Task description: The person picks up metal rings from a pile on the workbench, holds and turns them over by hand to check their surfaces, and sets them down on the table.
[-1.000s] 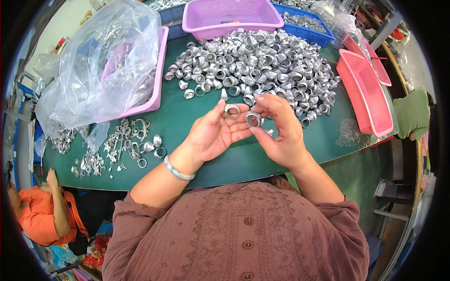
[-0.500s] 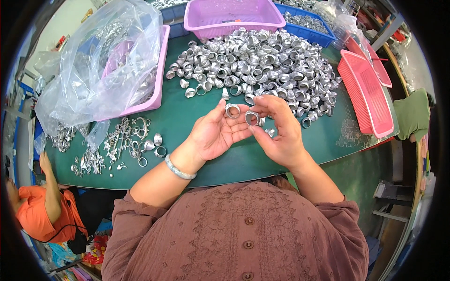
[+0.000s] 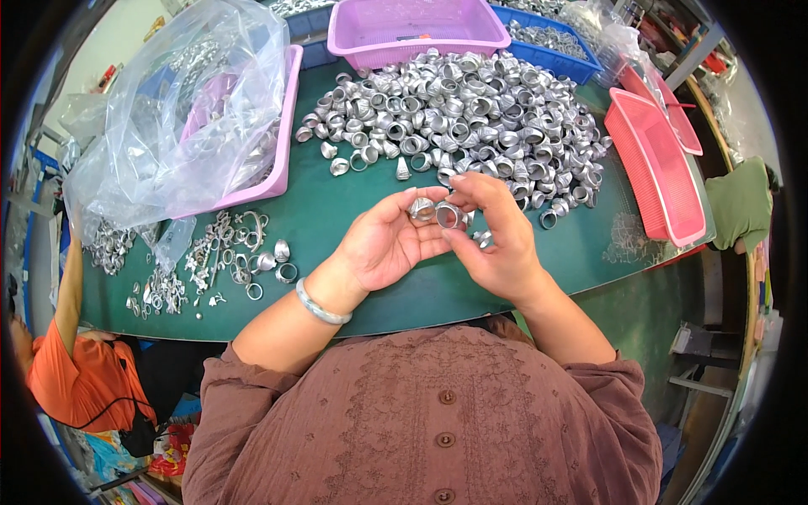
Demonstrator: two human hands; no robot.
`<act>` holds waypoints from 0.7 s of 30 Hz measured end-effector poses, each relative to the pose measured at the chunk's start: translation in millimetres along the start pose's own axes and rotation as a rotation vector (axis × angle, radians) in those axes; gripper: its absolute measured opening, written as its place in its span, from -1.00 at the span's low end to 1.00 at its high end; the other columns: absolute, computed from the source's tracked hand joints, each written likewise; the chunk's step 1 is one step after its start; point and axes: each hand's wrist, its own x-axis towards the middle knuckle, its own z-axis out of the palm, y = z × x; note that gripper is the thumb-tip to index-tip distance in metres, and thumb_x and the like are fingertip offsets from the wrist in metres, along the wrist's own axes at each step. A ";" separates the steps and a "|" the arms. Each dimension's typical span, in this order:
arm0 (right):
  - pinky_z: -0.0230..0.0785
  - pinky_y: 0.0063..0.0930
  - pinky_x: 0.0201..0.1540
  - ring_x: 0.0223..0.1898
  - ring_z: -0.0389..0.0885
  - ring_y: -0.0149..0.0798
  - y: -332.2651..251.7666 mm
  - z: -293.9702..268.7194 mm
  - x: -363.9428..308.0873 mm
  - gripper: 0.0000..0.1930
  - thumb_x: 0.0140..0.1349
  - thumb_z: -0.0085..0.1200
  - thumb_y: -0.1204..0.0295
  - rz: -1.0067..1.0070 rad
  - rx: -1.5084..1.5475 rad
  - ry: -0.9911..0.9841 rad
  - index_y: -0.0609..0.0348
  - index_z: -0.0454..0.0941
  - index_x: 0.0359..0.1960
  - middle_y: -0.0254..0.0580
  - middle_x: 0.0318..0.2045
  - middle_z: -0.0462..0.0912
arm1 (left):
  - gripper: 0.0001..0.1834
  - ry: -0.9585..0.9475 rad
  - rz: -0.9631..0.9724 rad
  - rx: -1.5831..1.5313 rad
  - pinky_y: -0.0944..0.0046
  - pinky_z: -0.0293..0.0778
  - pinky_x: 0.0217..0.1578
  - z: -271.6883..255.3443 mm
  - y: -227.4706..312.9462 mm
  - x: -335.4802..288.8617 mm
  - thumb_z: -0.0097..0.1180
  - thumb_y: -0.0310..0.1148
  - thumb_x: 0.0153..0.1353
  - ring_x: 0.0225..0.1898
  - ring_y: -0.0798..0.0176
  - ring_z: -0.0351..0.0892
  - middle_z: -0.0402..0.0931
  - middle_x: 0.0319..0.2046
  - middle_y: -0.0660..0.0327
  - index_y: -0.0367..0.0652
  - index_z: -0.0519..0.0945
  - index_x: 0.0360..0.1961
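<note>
**Silver rings in both hands, far more heaped beyond**

At the centre of the frame, left hand (image 3: 370, 248) palm up with fingers loosely extended, holding a silver ring (image 3: 421, 209) by the thumb and fingers. Just beside, right hand (image 3: 505, 244) closed to a narrow pinch on a second ring (image 3: 449, 215), with the hole facing the camera. Below the right fingertips, another bit of silver metal (image 3: 481, 239); cannot tell whether gripped or worn.

Judging by the amounts, much left to handle: at upper centre, a broad heap of rings (image 3: 471, 126) lying loose on the green tabletop (image 3: 396, 295). At left of the frame, smaller silver pieces (image 3: 223, 252) in loose groups, perhaps set apart already, though impossible to confirm as finished. Around the heap, a purple basket (image 3: 417, 59) at top, a pink basket (image 3: 648, 168) at right, and a clear plastic bag (image 3: 160, 143) at upper left.

No legible brand, label or writing anywhere.
</note>
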 end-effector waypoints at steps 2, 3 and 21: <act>0.42 -0.48 -0.29 -0.24 0.53 -0.19 0.1 0.1 -0.7 -0.44 -0.19 0.11 0.75 0.003 -0.007 0.001 0.23 0.31 -0.04 -0.03 -0.09 0.36 | -0.60 -0.009 0.011 0.048 0.16 0.32 0.02 1.8 -2.0 -0.5 -0.23 -0.19 0.26 -0.04 0.15 0.41 0.44 -0.14 0.07 -0.29 0.35 -0.03; 0.42 -0.47 -0.29 -0.24 0.53 -0.18 0.6 0.0 -0.6 -0.44 -0.19 0.12 0.73 -0.014 -0.040 0.000 0.23 0.31 -0.04 -0.03 -0.09 0.37 | -0.63 -0.018 0.024 0.096 0.18 0.33 0.01 2.5 -2.7 -0.4 -0.16 -0.23 0.25 -0.07 0.18 0.42 0.44 -0.16 0.10 -0.27 0.35 -0.03; 0.31 -0.30 -0.16 -0.21 0.45 -0.02 27.5 -49.6 14.5 -0.69 -0.12 0.08 0.63 0.027 -0.489 0.072 0.27 0.42 -0.25 -0.04 -0.25 0.47 | -0.79 0.095 0.381 0.284 0.50 0.37 -0.50 28.9 62.3 -28.0 -0.05 -0.42 0.17 -0.42 0.37 0.43 0.45 -0.32 0.12 -0.25 0.44 -0.17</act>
